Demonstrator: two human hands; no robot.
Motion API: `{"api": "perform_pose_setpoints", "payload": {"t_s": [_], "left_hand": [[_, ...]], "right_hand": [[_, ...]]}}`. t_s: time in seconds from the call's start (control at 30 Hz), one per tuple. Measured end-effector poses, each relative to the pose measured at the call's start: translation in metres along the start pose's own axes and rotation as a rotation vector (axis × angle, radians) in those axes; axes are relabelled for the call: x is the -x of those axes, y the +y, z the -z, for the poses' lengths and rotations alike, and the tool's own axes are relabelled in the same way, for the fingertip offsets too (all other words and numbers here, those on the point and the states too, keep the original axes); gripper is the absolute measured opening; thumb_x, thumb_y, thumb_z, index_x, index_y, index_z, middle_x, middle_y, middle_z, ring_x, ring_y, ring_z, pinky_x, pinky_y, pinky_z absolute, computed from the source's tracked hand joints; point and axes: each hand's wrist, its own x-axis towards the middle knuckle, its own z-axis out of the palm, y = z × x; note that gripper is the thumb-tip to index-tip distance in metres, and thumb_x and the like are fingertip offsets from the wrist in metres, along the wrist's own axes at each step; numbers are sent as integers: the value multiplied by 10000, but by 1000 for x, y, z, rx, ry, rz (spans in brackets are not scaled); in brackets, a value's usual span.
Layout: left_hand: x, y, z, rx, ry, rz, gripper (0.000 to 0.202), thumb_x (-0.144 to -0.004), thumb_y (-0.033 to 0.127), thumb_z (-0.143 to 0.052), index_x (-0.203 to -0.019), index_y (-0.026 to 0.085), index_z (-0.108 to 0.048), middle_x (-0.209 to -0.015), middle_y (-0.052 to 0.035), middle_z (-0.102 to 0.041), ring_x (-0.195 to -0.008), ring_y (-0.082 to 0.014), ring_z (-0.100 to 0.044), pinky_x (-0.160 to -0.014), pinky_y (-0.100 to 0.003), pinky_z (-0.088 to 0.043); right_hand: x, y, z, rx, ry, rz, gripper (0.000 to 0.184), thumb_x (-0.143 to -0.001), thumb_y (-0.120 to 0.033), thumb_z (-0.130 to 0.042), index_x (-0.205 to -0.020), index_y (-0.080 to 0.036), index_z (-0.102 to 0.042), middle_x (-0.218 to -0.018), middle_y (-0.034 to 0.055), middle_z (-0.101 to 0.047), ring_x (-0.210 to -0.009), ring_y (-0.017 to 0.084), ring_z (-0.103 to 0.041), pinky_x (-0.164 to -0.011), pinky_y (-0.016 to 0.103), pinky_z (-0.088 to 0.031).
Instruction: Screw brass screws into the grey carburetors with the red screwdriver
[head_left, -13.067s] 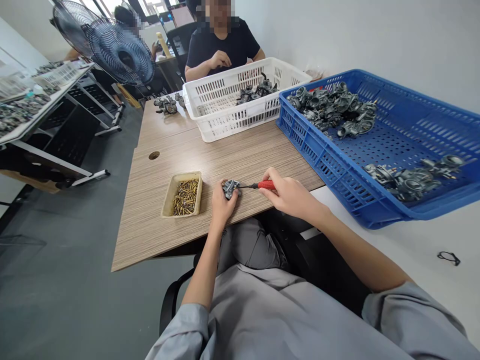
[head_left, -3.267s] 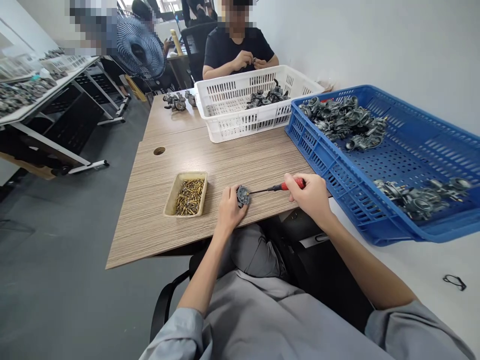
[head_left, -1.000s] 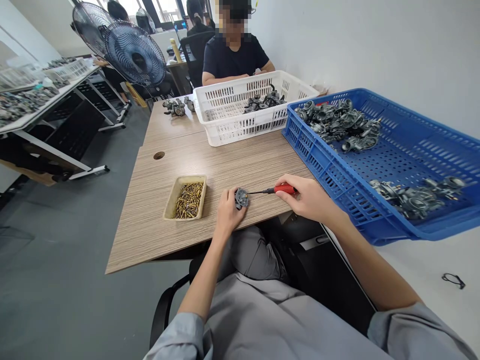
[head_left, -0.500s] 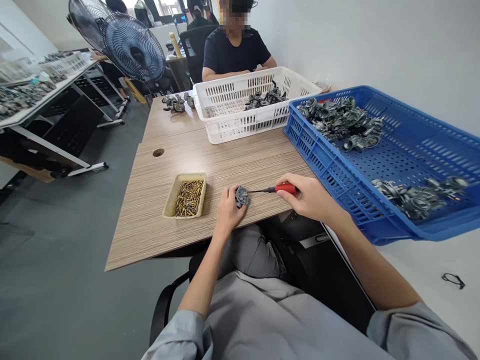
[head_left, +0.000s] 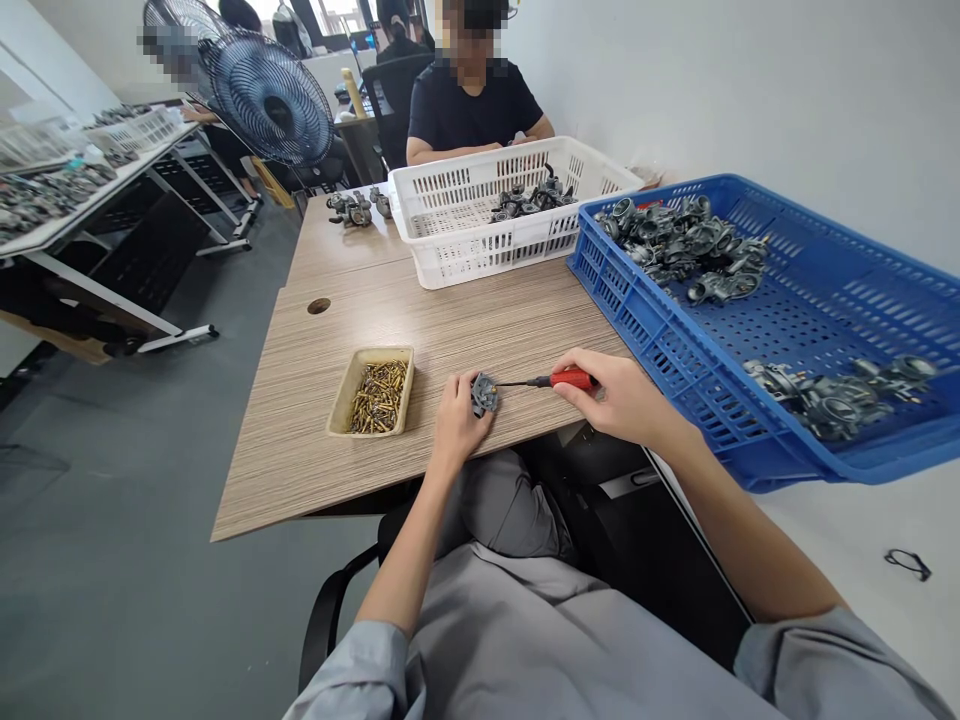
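Near the table's front edge, my left hand is closed around a small grey metal carburetor, steadying it on the wood. My right hand grips the red handle of a screwdriver. Its dark shaft lies nearly level and points left, with the tip at the carburetor's right side, close to a brass-coloured spot. Whether the tip sits in a screw is too small to tell. Left of my left hand stands a cream plastic tub holding many small brass parts.
A blue crate with grey carburetors stands at the right, partly past the table edge. Behind it sits a white basket with more of them. Further carburetors lie at the far left. A person sits opposite; a fan stands beyond.
Almost nothing differs. Both hands, the carburetor and the screwdriver keep their places, and the whole view has shifted very slightly.
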Motion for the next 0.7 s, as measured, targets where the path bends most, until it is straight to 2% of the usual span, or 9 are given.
{"api": "perform_pose_setpoints", "payload": {"t_s": [0.7], "left_hand": [[0,2,1,10,-4,21,586,-924,232,-758,-1474,266,-558,-1349,-125,-653,-1258,-324,-694,-1052,-439,-607]], "right_hand": [[0,0,0,15,-2,-4,69,-1059,-313,-660,-1107,-268,-680,-1028,48,-799,-882,262,-732,-780,378,-516]]}}
